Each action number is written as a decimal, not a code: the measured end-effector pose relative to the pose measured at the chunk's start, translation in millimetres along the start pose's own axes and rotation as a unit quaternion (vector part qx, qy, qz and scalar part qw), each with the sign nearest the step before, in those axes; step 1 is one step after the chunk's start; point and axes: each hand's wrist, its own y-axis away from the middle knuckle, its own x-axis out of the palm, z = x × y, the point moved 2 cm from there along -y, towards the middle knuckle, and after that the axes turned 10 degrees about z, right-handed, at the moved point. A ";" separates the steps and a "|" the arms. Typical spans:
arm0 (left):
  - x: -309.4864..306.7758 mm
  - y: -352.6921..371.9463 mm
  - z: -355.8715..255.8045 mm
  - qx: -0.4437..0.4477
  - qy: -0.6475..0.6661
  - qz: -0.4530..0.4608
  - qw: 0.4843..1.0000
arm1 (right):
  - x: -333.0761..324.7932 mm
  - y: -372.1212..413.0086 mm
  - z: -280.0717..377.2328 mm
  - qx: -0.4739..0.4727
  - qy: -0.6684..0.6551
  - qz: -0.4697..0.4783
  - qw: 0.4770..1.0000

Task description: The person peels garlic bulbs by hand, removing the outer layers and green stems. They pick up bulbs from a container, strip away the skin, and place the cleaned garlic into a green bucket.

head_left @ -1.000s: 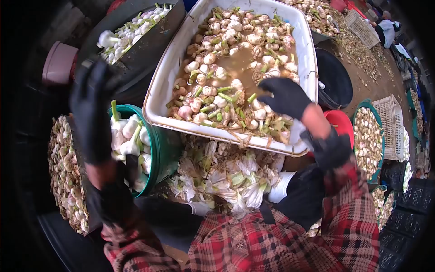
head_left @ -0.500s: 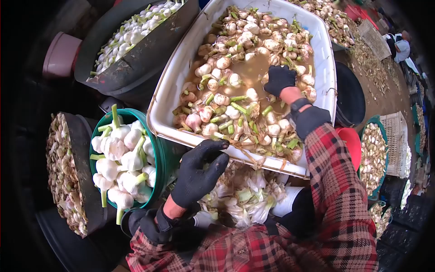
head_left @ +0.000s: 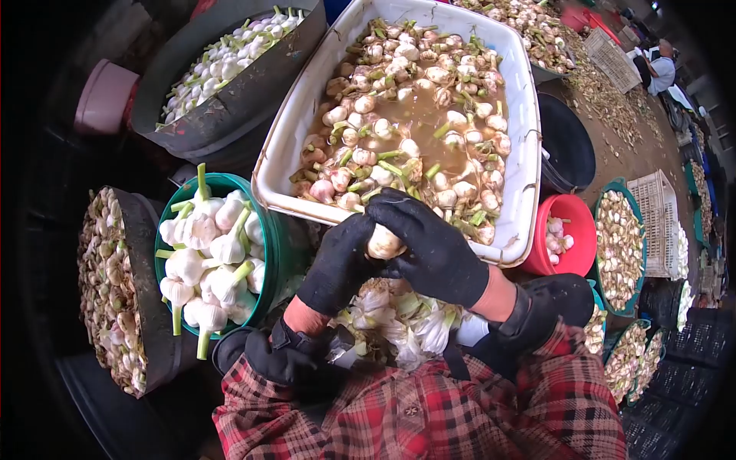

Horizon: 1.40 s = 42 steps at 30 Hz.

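Both my hands wear black gloves and meet at the near rim of a white tub (head_left: 270,165). Between them is a garlic bulb (head_left: 385,244), its pale rounded side facing me. My left hand (head_left: 341,257) closes around the bulb from the left. From the right, my right hand (head_left: 433,244) wraps over it; the bulb's stem end is hidden by the fingers. In the tub, many garlic bulbs with cut green stems (head_left: 364,103) float in brown water. Loose peeled skins (head_left: 399,318) lie heaped below my hands.
Left stands a green bucket (head_left: 264,207) of clean white bulbs, with a dark container (head_left: 149,291) of unpeeled garlic beyond. A grey container (head_left: 253,84) of white garlic is behind. At right are a red bucket (head_left: 586,230), a black basin (head_left: 571,146) and a crate (head_left: 652,222). A person (head_left: 661,67) sits far off.
My right hand has come out of the tub toward me with a bulb and joined my left hand. My left hand has moved from open at the rim to closed around the bulb.
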 end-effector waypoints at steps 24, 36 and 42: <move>16.0 10.9 1.5 -0.140 0.254 -0.242 0.926 | 24.0 6.8 2.1 0.116 0.068 -0.264 0.955; 24.4 16.6 13.0 -0.190 0.496 -0.185 0.827 | 42.6 10.5 -6.5 0.151 0.110 -0.263 0.947; 24.1 15.6 25.0 -0.140 0.357 -0.211 0.899 | 35.6 29.1 -31.8 0.260 -0.040 -0.258 0.930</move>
